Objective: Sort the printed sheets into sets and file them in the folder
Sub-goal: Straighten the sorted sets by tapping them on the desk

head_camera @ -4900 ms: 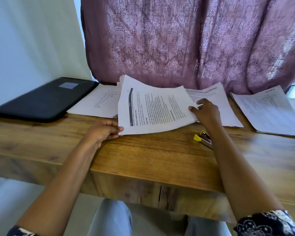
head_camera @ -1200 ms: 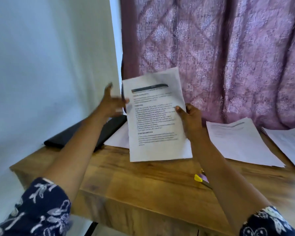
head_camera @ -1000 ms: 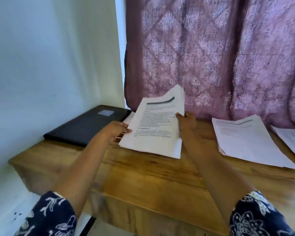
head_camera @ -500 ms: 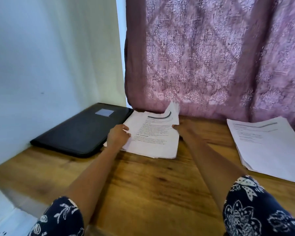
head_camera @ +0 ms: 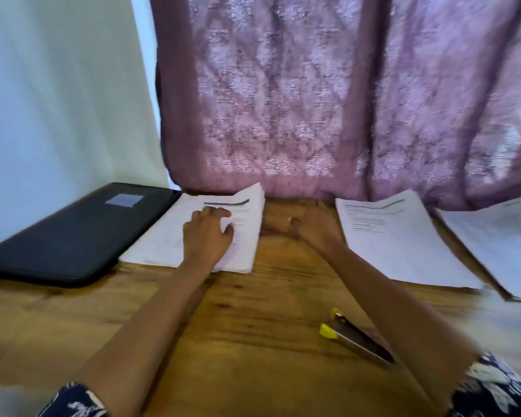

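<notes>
**Left hand flattening sheet stack beside folder**

The left stack of printed sheets (head_camera: pixel 247 236) is lying flat on the tabletop (head_camera: pixel 253 326), centre-left of the frame. Its long axis is running from the near edge up toward the curtain (head_camera: pixel 313 100), leaning slightly right. The dark header bar is sitting at the far end, so the text is reading upright to the person. The far right corner is curling up a little against the curtain hem.

The left hand (head_camera: pixel 206 236) is lying palm down on the middle of this stack. Its fingers are straight and slightly spread, pointing up-right toward the header, pressing the paper and pinching nothing. The left forearm is coming in from the lower left of the frame.

The right hand (head_camera: pixel 310 227) is resting on bare wood between the left stack and the middle stack (head_camera: pixel 397 245). It is blurred but looking flat and relaxed, fingers aiming left, holding nothing.

The black folder (head_camera: pixel 73 233) is lying closed at the left of the frame, its long axis going lower left to upper right. Its right edge is sitting just beside the left stack.

A third stack (head_camera: pixel 500 245) is lying at the right edge of the frame. A yellow-tipped stapler (head_camera: pixel 352 338) is lying lower right, close by the right forearm.
</notes>
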Tool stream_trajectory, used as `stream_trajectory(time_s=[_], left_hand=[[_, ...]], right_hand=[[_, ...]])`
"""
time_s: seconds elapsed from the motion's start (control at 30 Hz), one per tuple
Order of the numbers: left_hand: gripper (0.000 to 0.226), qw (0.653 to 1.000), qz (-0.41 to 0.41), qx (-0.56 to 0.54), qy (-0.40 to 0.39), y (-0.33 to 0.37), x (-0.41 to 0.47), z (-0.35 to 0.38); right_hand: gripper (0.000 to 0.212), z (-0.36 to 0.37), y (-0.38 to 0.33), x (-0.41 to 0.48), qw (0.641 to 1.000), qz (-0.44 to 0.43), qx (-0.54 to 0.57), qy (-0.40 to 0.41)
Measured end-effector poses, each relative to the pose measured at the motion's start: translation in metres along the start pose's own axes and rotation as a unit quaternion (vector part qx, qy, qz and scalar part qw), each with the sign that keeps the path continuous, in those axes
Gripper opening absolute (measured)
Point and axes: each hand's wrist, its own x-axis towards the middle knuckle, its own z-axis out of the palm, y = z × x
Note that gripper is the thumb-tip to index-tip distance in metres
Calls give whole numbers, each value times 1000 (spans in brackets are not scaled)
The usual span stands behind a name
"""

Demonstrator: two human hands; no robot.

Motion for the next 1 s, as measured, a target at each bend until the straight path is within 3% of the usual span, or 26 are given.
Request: stream_trajectory(time_s=[0.17, 0.33, 0.53, 0.8, 0.9, 1.0], left_hand=[[33, 978, 41, -165, -117, 113, -14, 40], [53, 942, 45, -225, -245, 182, -26, 89], [66, 941, 136, 26, -310, 187, -25, 121], [68, 935, 156, 47, -315, 184, -22, 125], [67, 933, 159, 46, -319, 184, -21, 123], [67, 932, 158, 43, -323, 183, -21, 122]], right_hand=[[41, -75, 112, -56, 993, 93, -22, 63], [61, -120, 194, -71, 978, 205, -29, 36], [71, -105, 214, -59, 971, 238, 9, 13], [69, -113, 223, -56, 967, 249, 45, 28], [51, -119, 225, -56, 944, 296, 135, 47], [51, -122, 227, -56, 923, 328, 190, 65]])
